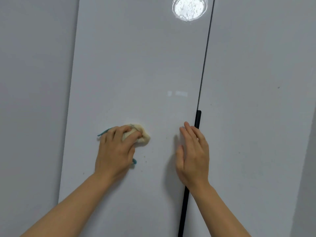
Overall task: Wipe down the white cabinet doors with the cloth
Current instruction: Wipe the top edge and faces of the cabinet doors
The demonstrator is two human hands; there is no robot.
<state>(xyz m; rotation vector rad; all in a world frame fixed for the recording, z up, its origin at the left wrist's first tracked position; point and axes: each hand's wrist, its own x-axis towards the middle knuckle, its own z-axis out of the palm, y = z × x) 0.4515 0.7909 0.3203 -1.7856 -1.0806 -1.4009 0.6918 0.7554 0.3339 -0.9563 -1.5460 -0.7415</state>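
We've got left hand bunched round the cloth mid-door, right hand flat & fingers straight by the handle — push too hard, door could swing.

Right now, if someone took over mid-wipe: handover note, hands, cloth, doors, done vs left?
Left hand: grips the bunched cream cloth with teal edging, pressed against the middle cabinet door.
Right hand: open, fingers straight, flat on the same door beside the black handle; holds nothing.
Done: cannot tell how much has been wiped; no clear wipe trail shows.
Left: small specks show on the middle door below and right of the cloth, and on the right door. The left door is untouched at this moment.
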